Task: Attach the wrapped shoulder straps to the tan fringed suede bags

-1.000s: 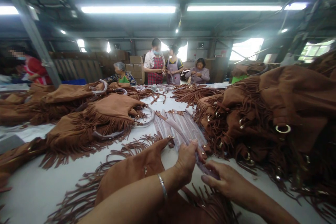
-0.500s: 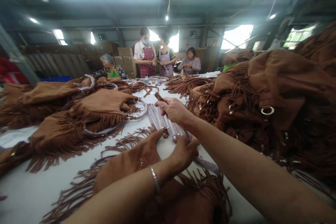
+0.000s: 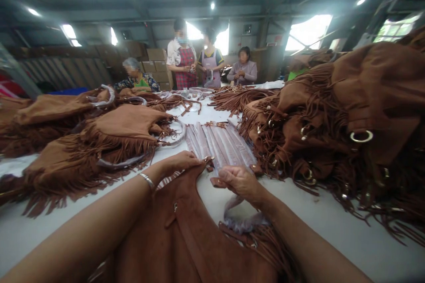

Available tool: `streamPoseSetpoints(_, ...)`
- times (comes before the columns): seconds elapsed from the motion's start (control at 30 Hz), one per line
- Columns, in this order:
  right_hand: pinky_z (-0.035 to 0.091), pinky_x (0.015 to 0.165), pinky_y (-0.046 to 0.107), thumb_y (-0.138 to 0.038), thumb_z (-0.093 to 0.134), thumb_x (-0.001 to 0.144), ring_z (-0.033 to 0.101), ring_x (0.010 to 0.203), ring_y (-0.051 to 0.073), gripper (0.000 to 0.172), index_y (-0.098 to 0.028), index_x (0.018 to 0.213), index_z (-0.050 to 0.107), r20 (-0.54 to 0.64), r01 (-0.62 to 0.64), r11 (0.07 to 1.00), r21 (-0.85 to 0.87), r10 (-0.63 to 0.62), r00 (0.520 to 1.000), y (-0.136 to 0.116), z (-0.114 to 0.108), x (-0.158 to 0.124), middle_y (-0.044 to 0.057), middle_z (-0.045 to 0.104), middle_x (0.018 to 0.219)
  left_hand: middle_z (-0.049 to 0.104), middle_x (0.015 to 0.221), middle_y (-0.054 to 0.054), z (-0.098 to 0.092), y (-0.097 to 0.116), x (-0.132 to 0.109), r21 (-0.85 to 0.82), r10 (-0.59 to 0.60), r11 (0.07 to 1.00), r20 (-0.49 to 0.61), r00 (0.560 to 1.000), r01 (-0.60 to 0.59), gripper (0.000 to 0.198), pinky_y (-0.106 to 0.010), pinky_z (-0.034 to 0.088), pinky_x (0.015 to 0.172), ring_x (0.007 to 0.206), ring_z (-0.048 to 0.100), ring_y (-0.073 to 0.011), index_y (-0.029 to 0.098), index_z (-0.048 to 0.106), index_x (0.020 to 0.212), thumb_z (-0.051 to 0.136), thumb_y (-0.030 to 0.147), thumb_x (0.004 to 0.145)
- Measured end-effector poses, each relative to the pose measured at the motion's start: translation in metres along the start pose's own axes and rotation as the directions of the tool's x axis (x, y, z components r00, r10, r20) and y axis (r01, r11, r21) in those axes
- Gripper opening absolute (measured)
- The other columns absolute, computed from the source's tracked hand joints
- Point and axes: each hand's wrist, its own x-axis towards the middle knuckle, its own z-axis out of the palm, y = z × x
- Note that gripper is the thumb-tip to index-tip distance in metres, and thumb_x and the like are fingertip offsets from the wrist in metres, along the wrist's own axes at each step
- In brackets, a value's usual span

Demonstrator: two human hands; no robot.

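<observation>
A brown suede bag (image 3: 172, 230) with fringes lies in front of me on the white table. My left hand (image 3: 186, 160) is closed on the bag's upper corner, beside a metal ring (image 3: 209, 158). Between the fingers of my right hand (image 3: 241, 180) is the brown end of a strap (image 3: 218, 182), a short way right of that ring. The strap's plastic-wrapped part (image 3: 244, 221) curves below my right hand toward the bag's right side. Just beyond both hands lies a row of plastic-wrapped straps (image 3: 222, 143).
Fringed brown bags lie at the left (image 3: 122, 128), and a tall pile of them (image 3: 372, 84) rises at the right. More brown strips (image 3: 239, 97) lie farther back. Several people are across the table, near stacked boxes (image 3: 156, 66).
My left hand has moved up and left onto the bag's corner. My right hand has come down toward me with the strap end. The view has tilted down slightly.
</observation>
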Motion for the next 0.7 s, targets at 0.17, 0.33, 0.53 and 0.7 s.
streamPoseSetpoints(0.17, 0.025, 0.047, 0.020, -0.052, 0.066, 0.072, 0.035, 0.052, 0.006, 0.044, -0.011, 0.058, 0.055, 0.137, -0.068, 0.997, -0.021, 0.071, 0.988, 0.018, 0.002, -0.004, -0.003, 0.043, 0.054, 0.063, 0.064, -0.004, 0.009, -0.001, 0.013, -0.052, -0.052, 0.997, 0.182, 0.982, 0.062, 0.046, -0.025, 0.040, 0.054, 0.058, 0.052, -0.0163, 0.010, 0.065, 0.068, 0.070, 0.055, 0.057)
streamPoseSetpoints(0.33, 0.016, 0.039, 0.018, -0.051, 0.064, 0.074, 0.025, 0.041, 0.003, 0.041, -0.014, 0.066, 0.050, -0.020, -0.073, 0.970, 0.233, 0.080, 0.997, 0.015, -0.013, -0.002, -0.007, 0.037, 0.048, 0.057, 0.065, 0.001, 0.013, 0.007, 0.004, -0.112, 0.043, 0.993, 0.170, 0.984, -0.024, 0.040, -0.023, 0.038, 0.055, 0.058, 0.048, -0.0125, 0.014, 0.058, 0.076, 0.064, 0.053, 0.066)
streamPoseSetpoints(0.53, 0.013, 0.035, 0.016, -0.046, 0.068, 0.071, 0.022, 0.037, 0.002, 0.037, -0.014, 0.067, 0.050, -0.058, -0.065, 0.938, 0.342, 0.090, 0.994, -0.001, -0.019, -0.008, -0.009, 0.035, 0.045, 0.047, 0.066, 0.005, 0.031, 0.014, -0.034, 0.046, 0.262, 0.965, -0.069, 0.963, -0.259, 0.028, -0.020, 0.029, 0.055, 0.060, 0.040, -0.0099, 0.017, 0.052, 0.082, 0.064, 0.041, 0.074)
streamPoseSetpoints(0.7, 0.014, 0.035, 0.016, -0.040, 0.075, 0.064, 0.025, 0.039, 0.002, 0.036, -0.012, 0.062, 0.053, -0.071, -0.074, 0.947, 0.314, 0.101, 0.992, -0.007, -0.016, -0.013, -0.007, 0.038, 0.047, 0.048, 0.069, 0.002, 0.050, 0.013, -0.065, 0.391, 0.436, 0.860, -0.232, 0.870, -0.327, 0.019, -0.023, 0.032, 0.057, 0.064, 0.044, -0.0126, 0.019, 0.059, 0.089, 0.061, 0.033, 0.077)
